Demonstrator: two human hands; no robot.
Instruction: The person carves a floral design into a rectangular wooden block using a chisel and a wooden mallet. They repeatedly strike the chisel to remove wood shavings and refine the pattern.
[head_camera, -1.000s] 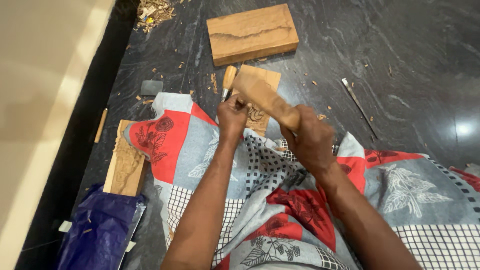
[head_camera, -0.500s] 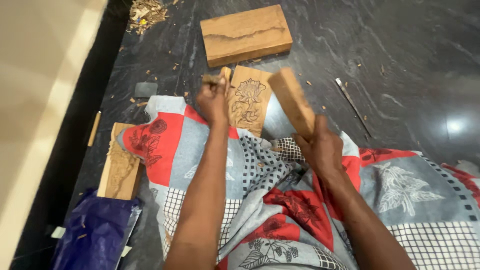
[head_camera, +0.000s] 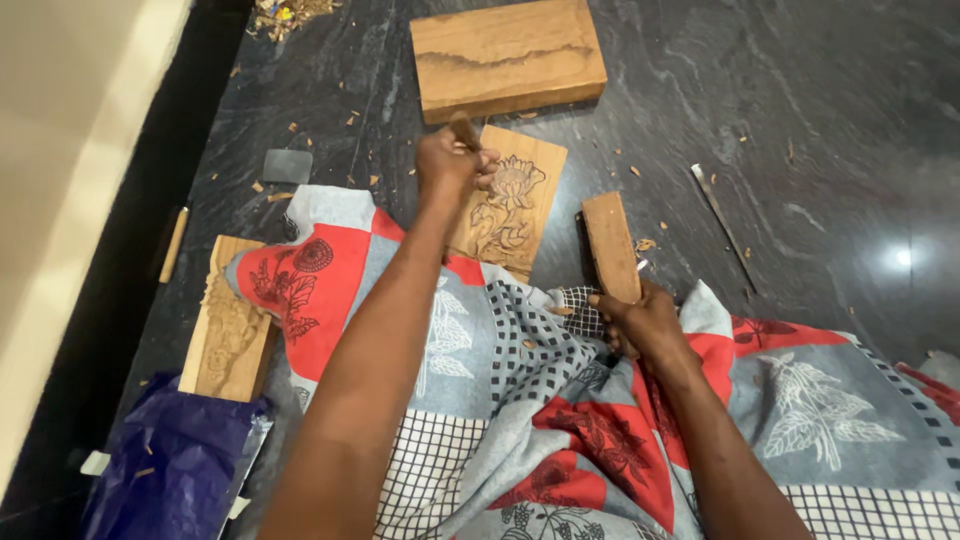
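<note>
Gripping a wooden-handled carving tool (head_camera: 463, 128) in my left hand (head_camera: 448, 165), fingers curled tight round it, tip set on the carved flower panel (head_camera: 513, 200). Panel lies flat on the dark stone floor (head_camera: 800, 110), its near end touching the patterned cloth (head_camera: 520, 400) over my lap. My right hand (head_camera: 640, 320) is closed on the near end of a wooden mallet block (head_camera: 611, 245), which rests beside the panel. A thick plain wood block (head_camera: 505, 55) lies just beyond the panel. Another carved board (head_camera: 228, 330) sits left, partly under the cloth.
</note>
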